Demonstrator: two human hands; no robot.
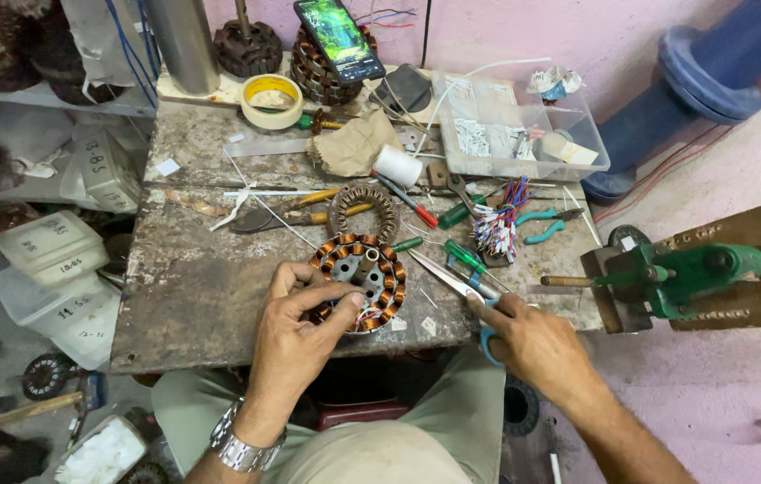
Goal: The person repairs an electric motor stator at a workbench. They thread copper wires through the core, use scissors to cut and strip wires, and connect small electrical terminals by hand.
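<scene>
1. Two hands at work over a worn bench (201,296), seen from above.
2. Left hand (295,327) clasped on the near-left rim of a stator (364,280), thumb and fingers pinching the copper coils there; steel watch (242,445) on that wrist.
3. Stator lying flat near the front edge of the bench, ringed with copper windings, a small tube upright at its middle.
4. Right hand (528,345) closed around blue-handled scissors (461,289), blades shut or nearly so, tips aimed up-left toward the stator's right side, just beside it but not touching.
5. Crowding right behind the stator: a bare stator ring (363,208), green-handled screwdrivers (466,258), a red-tipped tool (412,204), teal pliers (542,224) and a bundle of coloured wires (499,220).
6. Further back: a white thread spool (397,165), a crumpled brown paper (355,143), a tape roll (272,100), a clear plastic tray (524,134) of small parts, and a phone (339,38) propped against a stack of wound stators.
7. At right, off the bench edge, a green winder (694,273) on a wooden block, its shaft pointing toward the scissors hand.
8. At left, below the bench, labelled white tubs (49,251) and loose parts on the floor.
9. Between the forearms, a lap in khaki trousers (452,421).
</scene>
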